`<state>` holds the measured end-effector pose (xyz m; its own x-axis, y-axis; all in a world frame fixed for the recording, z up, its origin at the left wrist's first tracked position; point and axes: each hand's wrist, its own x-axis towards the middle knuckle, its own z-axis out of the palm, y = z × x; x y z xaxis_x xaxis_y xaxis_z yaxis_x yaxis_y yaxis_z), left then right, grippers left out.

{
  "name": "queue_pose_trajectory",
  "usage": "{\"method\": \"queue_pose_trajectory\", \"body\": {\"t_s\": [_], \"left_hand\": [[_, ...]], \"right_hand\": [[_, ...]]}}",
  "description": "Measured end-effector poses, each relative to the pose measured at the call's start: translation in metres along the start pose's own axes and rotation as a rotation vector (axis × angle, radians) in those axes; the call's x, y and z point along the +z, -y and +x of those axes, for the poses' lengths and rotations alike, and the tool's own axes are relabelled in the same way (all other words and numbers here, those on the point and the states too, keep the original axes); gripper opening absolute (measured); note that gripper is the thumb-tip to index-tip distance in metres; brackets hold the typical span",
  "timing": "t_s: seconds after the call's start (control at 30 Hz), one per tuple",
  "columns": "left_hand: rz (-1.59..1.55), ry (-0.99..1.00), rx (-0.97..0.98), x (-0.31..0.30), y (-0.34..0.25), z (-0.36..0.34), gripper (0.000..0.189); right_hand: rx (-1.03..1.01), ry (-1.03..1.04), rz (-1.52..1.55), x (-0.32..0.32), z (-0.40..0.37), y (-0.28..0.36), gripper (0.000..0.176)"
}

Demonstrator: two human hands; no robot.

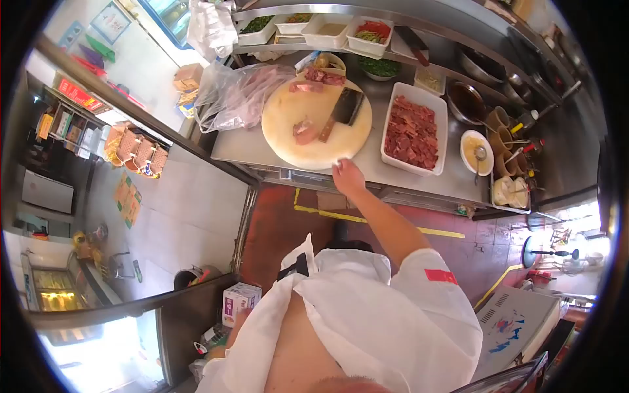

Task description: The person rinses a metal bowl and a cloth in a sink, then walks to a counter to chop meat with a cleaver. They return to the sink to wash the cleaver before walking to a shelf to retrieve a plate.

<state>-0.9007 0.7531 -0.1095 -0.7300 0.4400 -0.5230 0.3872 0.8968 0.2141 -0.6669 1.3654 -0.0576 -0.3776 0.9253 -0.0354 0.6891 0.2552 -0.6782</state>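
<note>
My right hand (348, 179) is at the front edge of the round cutting board (288, 141), fingers curled together. A small white bit shows at its fingertips; I cannot tell what it is. On the board lie a cleaver (347, 107) with a wooden handle, a pale piece of meat (304, 131) beside that handle, and more raw meat (324, 77) toward the back. Right of the board stands a white tub (442, 134) of sliced red meat. Low on the left, my left hand (240, 322) is mostly hidden behind my white coat, close to a white box (240, 303).
Clear plastic bags (236, 98) lie left of the board. Above, a shelf (288, 47) carries tubs of cut vegetables and a second cleaver (413, 44). To the right are a bowl of dark sauce (466, 103), a white bowl with a spoon (476, 153) and several seasoning pots (502, 139).
</note>
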Motion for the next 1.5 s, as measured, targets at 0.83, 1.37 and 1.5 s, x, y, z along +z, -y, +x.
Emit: {"method": "queue_pose_trajectory", "body": {"t_s": [0.83, 1.37, 1.5], "left_hand": [[-0.215, 0.182, 0.398, -0.145, -0.156, 0.459, 0.020], [-0.084, 0.413, 0.181, -0.064, -0.170, 0.407, 0.022], [-0.141, 0.383, 0.081, -0.042, -0.221, 0.330, 0.023]], "right_hand": [[0.576, 0.195, -0.526, 0.023, 0.177, 0.044, 0.031], [0.136, -0.226, -0.493, -0.144, 0.210, -0.016, 0.036], [-0.105, -0.638, -0.420, -0.260, 0.302, -0.061, 0.041]]}}
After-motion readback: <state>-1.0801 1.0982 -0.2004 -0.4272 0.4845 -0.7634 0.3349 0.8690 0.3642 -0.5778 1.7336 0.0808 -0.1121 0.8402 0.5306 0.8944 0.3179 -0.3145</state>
